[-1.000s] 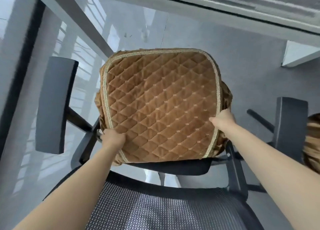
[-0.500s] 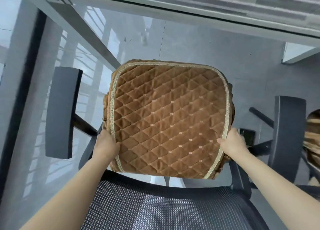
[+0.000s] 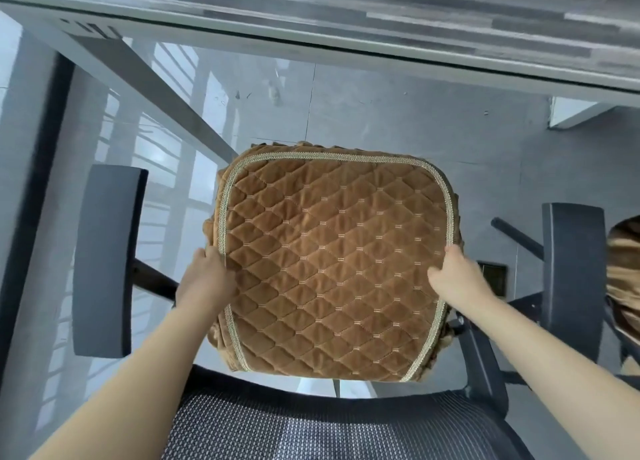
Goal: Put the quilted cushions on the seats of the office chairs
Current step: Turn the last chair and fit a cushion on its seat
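Observation:
A brown quilted cushion [image 3: 332, 262] with a pale braided border lies over the seat of a black office chair, covering the seat entirely. My left hand [image 3: 207, 276] grips the cushion's left edge and my right hand [image 3: 453, 276] grips its right edge. The chair's mesh backrest [image 3: 311, 428] fills the bottom of the view, directly below me. Its left armrest [image 3: 104, 258] and right armrest [image 3: 571, 279] stand on either side of the cushion.
A grey desk edge [image 3: 346, 33] runs across the top, with a slanted desk leg [image 3: 156, 88] at the upper left. Another brown cushion [image 3: 623, 279] shows at the far right edge. Glossy grey floor lies beneath the chair.
The cushion has come down and towards me onto the seat. Both hands have slid forward along its side edges.

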`<move>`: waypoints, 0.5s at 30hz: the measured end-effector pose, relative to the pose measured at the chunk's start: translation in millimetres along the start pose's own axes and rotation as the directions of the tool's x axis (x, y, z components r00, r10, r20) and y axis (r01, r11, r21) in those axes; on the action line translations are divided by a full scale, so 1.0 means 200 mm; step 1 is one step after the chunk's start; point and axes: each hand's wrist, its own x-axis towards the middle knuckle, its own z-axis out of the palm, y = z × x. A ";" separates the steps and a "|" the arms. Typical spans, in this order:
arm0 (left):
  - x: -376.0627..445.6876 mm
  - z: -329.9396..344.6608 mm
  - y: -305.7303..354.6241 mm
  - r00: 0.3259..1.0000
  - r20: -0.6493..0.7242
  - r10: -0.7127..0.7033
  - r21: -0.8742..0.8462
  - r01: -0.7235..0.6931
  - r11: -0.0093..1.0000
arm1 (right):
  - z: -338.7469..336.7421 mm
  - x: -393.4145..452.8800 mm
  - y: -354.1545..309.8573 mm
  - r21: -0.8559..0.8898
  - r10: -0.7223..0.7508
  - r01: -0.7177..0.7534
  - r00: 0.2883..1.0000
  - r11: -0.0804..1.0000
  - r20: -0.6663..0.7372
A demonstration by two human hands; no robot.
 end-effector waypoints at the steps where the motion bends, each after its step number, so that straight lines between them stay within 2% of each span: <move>1: 0.06 -0.02 0.02 1.000 -0.016 0.022 -0.032 -0.023 0.999 | -0.04 0.05 -0.03 0.011 -0.005 0.005 1.000 1.000 -0.011; 7: 0.29 -0.14 0.13 0.999 -0.036 -0.034 -0.362 0.019 0.932 | -0.22 0.38 -0.23 0.102 0.031 -0.019 0.993 0.995 -0.118; 11: 0.36 -0.14 0.18 0.998 0.035 -0.058 -0.560 0.068 0.826 | -0.27 0.49 -0.30 0.170 0.080 -0.071 0.996 0.983 -0.044; 15: 0.35 -0.09 0.21 0.997 0.000 -0.075 -0.546 0.063 0.836 | -0.25 0.50 -0.29 0.243 0.131 -0.128 0.991 0.962 0.007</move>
